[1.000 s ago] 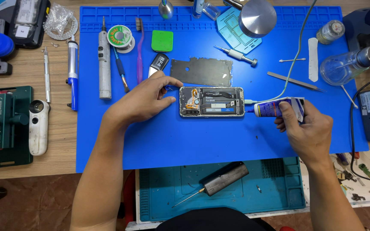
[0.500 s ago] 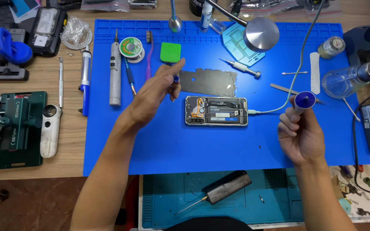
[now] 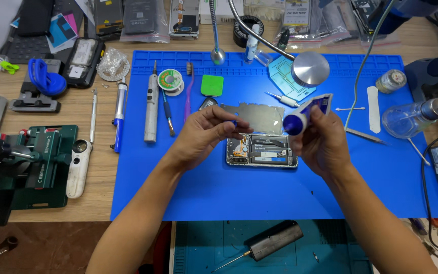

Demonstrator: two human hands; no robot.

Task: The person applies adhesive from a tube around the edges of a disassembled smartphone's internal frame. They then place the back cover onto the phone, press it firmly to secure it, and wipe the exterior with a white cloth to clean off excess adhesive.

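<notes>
Both hands risen off mat, drawn together above opened phone since half second ago; tube lifted from beside phone to centre
Blue silicone work mat [image 3: 188,198] covers desk
Right hand [image 3: 322,143] grasps white-and-blue glue tube [image 3: 306,113], blue end facing left
Left hand [image 3: 202,135] pinches small blue cap [image 3: 234,123] at fingertips, near tube end
Opened phone [image 3: 262,150] lies on mat directly beneath hands
Metal plate [image 3: 255,112] just behind phone

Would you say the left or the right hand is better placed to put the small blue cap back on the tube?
Probably the left hand: it pinches the small blue cap close to the nozzle of the tube, which the right hand holds.
</notes>
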